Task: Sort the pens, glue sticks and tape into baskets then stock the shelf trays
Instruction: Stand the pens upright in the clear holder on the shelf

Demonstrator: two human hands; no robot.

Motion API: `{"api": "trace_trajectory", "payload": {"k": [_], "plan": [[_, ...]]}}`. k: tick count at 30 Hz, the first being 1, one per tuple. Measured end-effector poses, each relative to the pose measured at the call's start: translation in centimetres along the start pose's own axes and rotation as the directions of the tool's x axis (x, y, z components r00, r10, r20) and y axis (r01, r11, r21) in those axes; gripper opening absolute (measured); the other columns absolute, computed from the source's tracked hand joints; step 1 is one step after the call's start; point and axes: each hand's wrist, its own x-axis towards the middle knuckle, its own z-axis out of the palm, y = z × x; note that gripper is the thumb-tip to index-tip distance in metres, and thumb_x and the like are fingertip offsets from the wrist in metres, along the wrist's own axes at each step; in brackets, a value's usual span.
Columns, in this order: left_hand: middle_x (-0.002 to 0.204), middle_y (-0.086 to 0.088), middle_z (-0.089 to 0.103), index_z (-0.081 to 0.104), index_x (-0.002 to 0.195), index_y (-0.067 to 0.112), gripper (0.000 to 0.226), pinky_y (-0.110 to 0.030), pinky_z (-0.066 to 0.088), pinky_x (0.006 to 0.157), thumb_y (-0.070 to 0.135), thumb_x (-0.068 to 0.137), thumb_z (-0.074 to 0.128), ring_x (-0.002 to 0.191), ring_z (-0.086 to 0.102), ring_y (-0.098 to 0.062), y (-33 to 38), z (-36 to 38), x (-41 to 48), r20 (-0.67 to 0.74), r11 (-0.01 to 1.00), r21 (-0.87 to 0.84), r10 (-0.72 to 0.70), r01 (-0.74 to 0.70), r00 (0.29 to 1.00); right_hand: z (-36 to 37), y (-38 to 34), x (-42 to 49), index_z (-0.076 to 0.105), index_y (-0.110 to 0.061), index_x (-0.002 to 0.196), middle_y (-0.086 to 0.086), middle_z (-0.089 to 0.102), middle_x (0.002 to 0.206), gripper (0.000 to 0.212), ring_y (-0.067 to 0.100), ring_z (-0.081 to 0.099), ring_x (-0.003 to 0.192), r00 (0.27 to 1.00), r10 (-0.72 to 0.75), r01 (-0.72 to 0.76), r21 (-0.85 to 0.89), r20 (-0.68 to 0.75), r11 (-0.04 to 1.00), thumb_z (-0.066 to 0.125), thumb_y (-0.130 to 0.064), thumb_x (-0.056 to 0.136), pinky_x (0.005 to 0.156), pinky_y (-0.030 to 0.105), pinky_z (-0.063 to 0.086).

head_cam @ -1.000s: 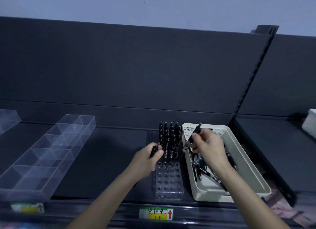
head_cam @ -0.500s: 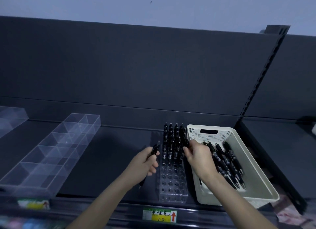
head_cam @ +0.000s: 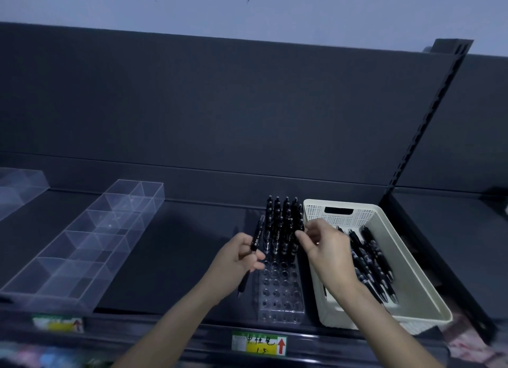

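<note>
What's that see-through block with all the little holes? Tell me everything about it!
It's a clear plastic pen rack, a long block with rows of round holes, lying flat on the dark shelf. Black pens stand upright in its far rows; the near holes are empty. A white basket sits on its right.

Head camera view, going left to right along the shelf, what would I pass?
Clear tray at the left edge → clear divided tray → left hand gripping a pen → clear pen rack with standing pens in its far rows → white basket holding loose pens.
</note>
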Motion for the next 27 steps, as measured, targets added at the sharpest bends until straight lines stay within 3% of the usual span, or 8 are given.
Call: {"api": "trace_trajectory", "payload": {"k": [4, 9, 11, 12, 13, 15, 19, 27], "plan": [[0.08, -0.002, 0.057, 0.055, 0.09, 0.014, 0.014, -0.032, 0.054, 0.082, 0.0, 0.09, 0.054, 0.08, 0.071, -0.016, 0.4, 1.0, 0.0, -0.001, 0.998, -0.01, 0.059, -0.059, 0.998, -0.2, -2.3, -0.8, 0.068, -0.018, 0.079, -0.005, 0.063, 0.074, 0.01, 0.008, 0.056, 0.067, 0.993, -0.042, 0.025, 0.149, 0.109, 0.988, 0.067, -0.027, 0.083, 0.065, 0.018, 0.044], [0.08, 0.001, 0.061, 0.058, 0.092, 0.017, 0.016, -0.028, 0.051, 0.082, 0.002, 0.087, 0.06, 0.082, 0.066, -0.013, 1.1, 1.9, 0.1, 0.014, 0.986, 0.057, 0.155, -0.155, 0.988, 0.1, -3.2, -1.0, 0.045, -0.023, 0.057, -0.009, 0.047, 0.056, 0.033, 0.004, 0.04, 0.051, 0.976, 0.001, -0.044, 0.194, 0.216, 0.98, 0.063, -0.019, 0.085, 0.05, 0.015, 0.035], [0.094, 0.004, 0.065, 0.062, 0.101, 0.02, 0.017, -0.02, 0.049, 0.091, 0.01, 0.087, 0.062, 0.094, 0.063, -0.008, 0.7, 1.6, 0.0, -0.01, 0.96, 0.219, 0.18, -0.174, 0.984, -0.5, -2.8, -0.7, 0.046, -0.022, 0.061, -0.005, 0.053, 0.058, 0.03, 0.01, 0.049, 0.054, 0.985, 0.044, -0.08, 0.217, 0.164, 0.973, 0.061, -0.018, 0.087, 0.054, 0.017, 0.042], [0.103, 0.004, 0.065, 0.063, 0.11, 0.018, 0.022, -0.018, 0.046, 0.094, 0.014, 0.089, 0.061, 0.1, 0.06, -0.006, 0.3, 1.3, 0.0, -0.005, 0.919, 0.345, 0.202, -0.188, 0.979, -0.8, -2.6, -0.5, 0.048, -0.022, 0.064, -0.002, 0.057, 0.061, 0.027, 0.016, 0.056, 0.059, 0.991, 0.062, -0.088, 0.227, 0.117, 0.97, 0.06, -0.019, 0.087, 0.061, 0.026, 0.049], [0.112, 0.004, 0.064, 0.063, 0.116, 0.015, 0.027, -0.015, 0.042, 0.096, 0.02, 0.09, 0.06, 0.105, 0.058, -0.005, -0.2, 1.0, -0.1, 0.032, 0.861, 0.464, 0.217, -0.207, 0.976, -1.1, -2.4, -0.3, 0.049, -0.022, 0.067, -0.001, 0.06, 0.064, 0.024, 0.021, 0.06, 0.064, 0.995, 0.076, -0.09, 0.241, 0.068, 0.966, 0.06, -0.02, 0.088, 0.066, 0.035, 0.053], [0.129, 0.002, 0.057, 0.06, 0.124, 0.014, 0.039, -0.011, 0.033, 0.099, 0.031, 0.089, 0.06, 0.117, 0.052, -0.006, -1.2, 0.7, -0.5, 0.159, 0.759, 0.608, 0.172, -0.234, 0.972, -1.3, -2.3, 0.0, 0.052, -0.019, 0.073, -0.003, 0.06, 0.065, 0.017, 0.022, 0.061, 0.067, 0.997, 0.074, -0.073, 0.238, 0.005, 0.969, 0.06, -0.021, 0.088, 0.069, 0.037, 0.052], [0.145, 0.005, 0.042, 0.053, 0.132, 0.015, 0.054, -0.013, 0.024, 0.104, 0.041, 0.085, 0.063, 0.131, 0.038, -0.004, -2.7, 0.7, -0.8, 0.265, 0.728, 0.653, 0.039, -0.209, 0.963, -0.4, -2.7, -0.1, 0.06, -0.009, 0.092, -0.001, 0.064, 0.073, 0.013, 0.018, 0.062, 0.072, 0.999, -0.004, -0.003, 0.159, 0.041, 0.987, 0.059, -0.021, 0.089, 0.07, 0.028, 0.048], [0.145, 0.004, 0.042, 0.054, 0.131, 0.013, 0.054, -0.017, 0.027, 0.107, 0.041, 0.085, 0.062, 0.131, 0.039, -0.005, -2.9, 0.5, -0.4, 0.296, 0.674, 0.697, 0.041, -0.245, 0.954, 2.7, -2.6, -0.6, 0.054, -0.006, 0.101, 0.012, 0.069, 0.082, 0.025, 0.029, 0.064, 0.078, 0.973, -0.103, 0.121, -0.075, 0.209, 0.99, 0.053, -0.029, 0.093, 0.066, 0.031, 0.046]]}}
